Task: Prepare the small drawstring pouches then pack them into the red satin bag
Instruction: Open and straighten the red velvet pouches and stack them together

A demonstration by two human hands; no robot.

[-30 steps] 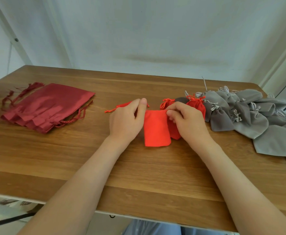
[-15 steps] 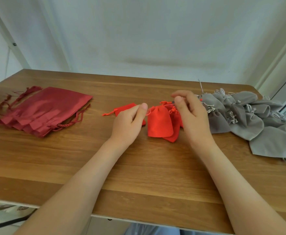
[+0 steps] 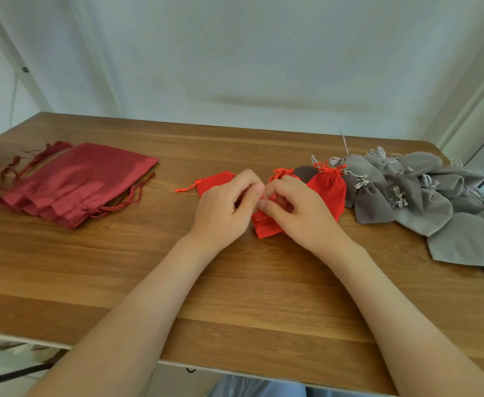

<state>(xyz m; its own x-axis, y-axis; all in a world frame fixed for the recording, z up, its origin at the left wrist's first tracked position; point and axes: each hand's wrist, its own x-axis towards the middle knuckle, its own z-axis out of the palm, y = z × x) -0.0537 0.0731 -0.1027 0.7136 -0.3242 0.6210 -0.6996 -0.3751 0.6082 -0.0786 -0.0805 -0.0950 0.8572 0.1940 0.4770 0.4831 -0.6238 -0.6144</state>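
Note:
At the table's middle a small red pouch (image 3: pixel 265 224) lies mostly under my hands. My left hand (image 3: pixel 226 207) and my right hand (image 3: pixel 298 213) meet above it, fingertips pinching at its top; its cord is hidden by the fingers. A second red pouch (image 3: pixel 328 190), drawn closed, lies just right of my right hand. A third red pouch (image 3: pixel 213 180) lies flat behind my left hand. The dark red satin bags (image 3: pixel 74 181) sit stacked at the far left.
A pile of several grey drawstring pouches (image 3: pixel 418 193) covers the right end of the wooden table (image 3: pixel 120 282), reaching its right edge. A white wall stands behind the table. The near table edge runs just under my forearms.
My right hand came down from the raised cord and back to the left hand over the pouch. The closed red pouch now lies to the right of my hands.

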